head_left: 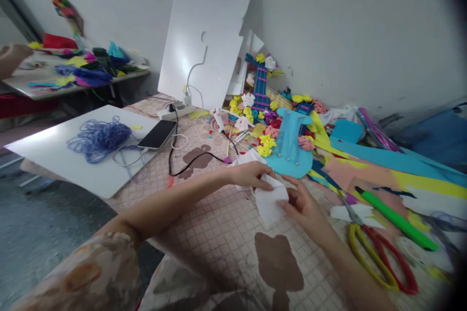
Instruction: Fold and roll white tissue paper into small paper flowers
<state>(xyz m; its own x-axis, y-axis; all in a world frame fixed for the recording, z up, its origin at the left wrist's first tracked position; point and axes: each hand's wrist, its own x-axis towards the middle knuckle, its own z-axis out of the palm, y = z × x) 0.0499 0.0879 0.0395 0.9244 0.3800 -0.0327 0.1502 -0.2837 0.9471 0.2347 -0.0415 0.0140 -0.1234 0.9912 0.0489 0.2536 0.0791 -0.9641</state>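
Both hands meet over the table's middle on a thin white sheet of paper (272,204) that looks like tissue or crepe. My left hand (253,175) pinches its upper left part, fingers curled over the edge. Gripping the right edge between thumb and fingers is my right hand (301,201). More crumpled white paper (248,158) lies just behind the left hand. Beyond the hands rests a light blue guitar-like cutout (292,143), with yellow crumpled paper flowers (266,145) at its left side.
Scissors (379,252) and a green cutter (399,221) lie at right by coloured paper strips (394,158). A glue gun (218,119) with its black cord, a phone (158,134) and purple yarn (98,140) on a white board are leftward. A person's arm (12,58) shows far left.
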